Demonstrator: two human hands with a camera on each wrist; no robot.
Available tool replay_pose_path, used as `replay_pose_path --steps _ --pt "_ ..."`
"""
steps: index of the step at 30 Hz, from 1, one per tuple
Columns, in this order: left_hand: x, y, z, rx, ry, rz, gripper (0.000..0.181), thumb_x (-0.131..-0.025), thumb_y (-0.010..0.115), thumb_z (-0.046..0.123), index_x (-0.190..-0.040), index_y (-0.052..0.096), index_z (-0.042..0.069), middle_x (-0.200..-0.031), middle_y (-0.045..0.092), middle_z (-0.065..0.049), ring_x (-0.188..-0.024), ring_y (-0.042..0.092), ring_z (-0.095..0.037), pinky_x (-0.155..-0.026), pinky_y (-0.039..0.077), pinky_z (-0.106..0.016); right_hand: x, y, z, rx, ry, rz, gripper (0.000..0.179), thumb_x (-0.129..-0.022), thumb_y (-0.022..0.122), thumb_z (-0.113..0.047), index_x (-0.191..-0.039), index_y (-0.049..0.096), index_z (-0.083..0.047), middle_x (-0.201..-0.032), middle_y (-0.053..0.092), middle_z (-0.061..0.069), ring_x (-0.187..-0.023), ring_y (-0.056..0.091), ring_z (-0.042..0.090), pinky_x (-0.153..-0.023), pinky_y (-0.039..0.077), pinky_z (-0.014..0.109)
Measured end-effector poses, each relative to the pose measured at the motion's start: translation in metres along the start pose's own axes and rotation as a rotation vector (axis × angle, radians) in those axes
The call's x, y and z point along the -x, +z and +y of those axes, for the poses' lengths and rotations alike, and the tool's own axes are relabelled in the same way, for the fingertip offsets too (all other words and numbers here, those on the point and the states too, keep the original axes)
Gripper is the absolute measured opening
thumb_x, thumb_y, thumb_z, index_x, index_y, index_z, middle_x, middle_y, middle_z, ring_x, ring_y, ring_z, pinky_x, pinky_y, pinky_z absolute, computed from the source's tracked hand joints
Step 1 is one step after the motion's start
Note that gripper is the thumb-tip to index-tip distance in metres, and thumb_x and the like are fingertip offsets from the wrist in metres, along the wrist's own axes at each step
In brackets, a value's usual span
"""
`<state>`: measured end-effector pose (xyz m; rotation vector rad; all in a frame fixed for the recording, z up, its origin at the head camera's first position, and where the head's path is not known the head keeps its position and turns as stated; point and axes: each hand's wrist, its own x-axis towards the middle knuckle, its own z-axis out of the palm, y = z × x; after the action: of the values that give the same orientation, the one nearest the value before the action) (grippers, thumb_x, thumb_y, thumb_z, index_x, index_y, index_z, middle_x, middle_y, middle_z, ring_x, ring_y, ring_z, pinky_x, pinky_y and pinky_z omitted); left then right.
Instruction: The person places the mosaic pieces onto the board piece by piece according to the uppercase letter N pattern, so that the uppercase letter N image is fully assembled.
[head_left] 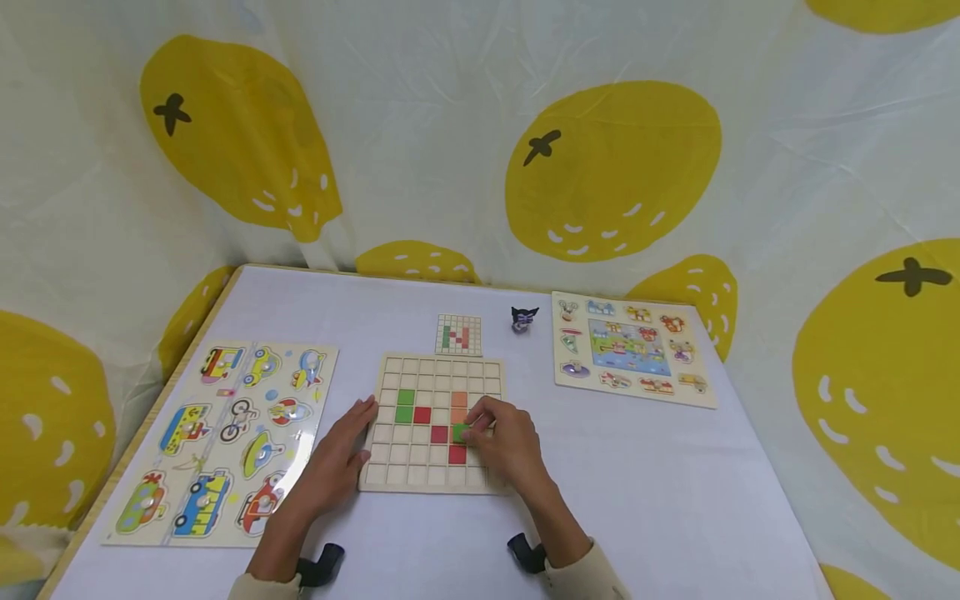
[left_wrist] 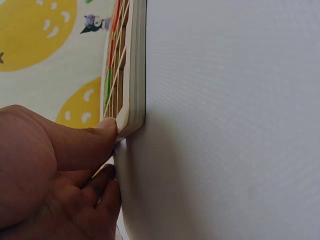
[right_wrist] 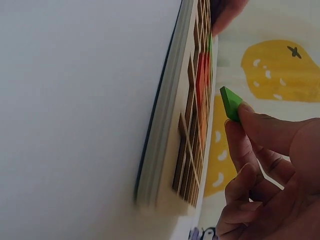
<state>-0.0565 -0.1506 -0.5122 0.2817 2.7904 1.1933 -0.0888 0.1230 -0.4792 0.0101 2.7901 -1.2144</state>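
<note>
A wooden grid board (head_left: 397,477) lies in the middle of the table, with red, orange and green square tiles in some of its cells. Between thumb and fingertip, my right hand (head_left: 508,442) pinches a green square tile (right_wrist: 231,103). That tile is held above the board's surface, tilted, in the right wrist view. At the board's left edge is my left hand (head_left: 335,460), fingers extended along the side. Its thumb (left_wrist: 102,131) touches the board's near corner in the left wrist view. Behind the board lies a small pattern card (head_left: 459,335) with a coloured grid.
A vehicle puzzle board (head_left: 168,454) lies at the left, close to my left forearm. At the back right lies another picture puzzle (head_left: 630,346). A small dark figurine (head_left: 523,319) stands near the card. A patterned curtain (head_left: 420,125) hangs behind the table.
</note>
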Motion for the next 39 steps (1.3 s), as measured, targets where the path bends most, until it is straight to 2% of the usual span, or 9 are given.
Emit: replay_pose_path --steps 5,11,18,24,33,39 --pt "-0.001 0.001 0.0 -0.004 0.003 0.01 0.076 -0.094 0.064 -0.013 -0.164 0.038 0.003 -0.174 0.034 -0.014 -0.162 0.027 -0.042 -0.129 0.026 -0.063 -0.003 0.016 -0.011 0.004 -0.019 -0.03 0.018 -0.085 0.088 -0.015 -0.088 0.072 -0.021 -0.072 0.065 -0.01 -0.073 0.058 0.01 -0.059 0.042 0.027" --pt "-0.001 0.0 -0.002 0.007 0.004 0.002 0.076 -0.094 0.064 -0.014 -0.164 0.038 0.003 -0.174 0.033 -0.014 -0.162 0.026 -0.042 -0.129 0.026 -0.063 -0.01 0.033 -0.025 0.029 -0.056 -0.065 0.018 -0.084 0.089 -0.017 -0.087 0.071 -0.02 -0.069 0.064 -0.009 -0.067 0.058 0.008 -0.055 0.043 0.025" --pt "-0.001 0.0 -0.002 0.008 0.01 0.003 0.075 -0.094 0.064 -0.013 -0.163 0.038 0.002 -0.174 0.033 -0.014 -0.162 0.027 -0.042 -0.129 0.026 -0.063 -0.018 0.049 -0.04 0.041 -0.11 -0.08 0.017 -0.084 0.089 -0.015 -0.086 0.072 -0.018 -0.067 0.064 -0.01 -0.065 0.057 0.005 -0.056 0.042 0.024" --pt "-0.001 0.001 -0.003 -0.001 0.018 0.007 0.075 -0.094 0.066 -0.013 -0.163 0.04 0.002 -0.173 0.035 -0.014 -0.162 0.029 -0.041 -0.128 0.027 -0.062 -0.021 0.06 -0.045 0.06 -0.117 -0.093 0.019 -0.084 0.089 -0.016 -0.083 0.071 -0.02 -0.064 0.062 -0.013 -0.062 0.056 0.002 -0.058 0.042 0.023" --pt "-0.001 0.0 -0.003 0.006 0.014 0.003 0.075 -0.094 0.066 -0.013 -0.163 0.04 0.002 -0.174 0.034 -0.014 -0.162 0.028 -0.041 -0.128 0.026 -0.061 -0.022 0.069 -0.048 0.153 -0.12 -0.091 0.015 -0.085 0.088 -0.018 -0.082 0.074 -0.021 -0.067 0.059 -0.013 -0.071 0.051 0.006 -0.063 0.038 0.024" --pt "-0.001 0.0 -0.003 0.01 0.011 0.004 0.075 -0.094 0.066 -0.013 -0.163 0.04 0.003 -0.174 0.035 -0.013 -0.162 0.028 -0.04 -0.128 0.026 -0.06 -0.021 0.066 -0.048 0.144 -0.142 -0.093 0.011 -0.084 0.088 -0.016 -0.085 0.078 -0.02 -0.067 0.06 -0.014 -0.073 0.051 0.006 -0.063 0.039 0.024"
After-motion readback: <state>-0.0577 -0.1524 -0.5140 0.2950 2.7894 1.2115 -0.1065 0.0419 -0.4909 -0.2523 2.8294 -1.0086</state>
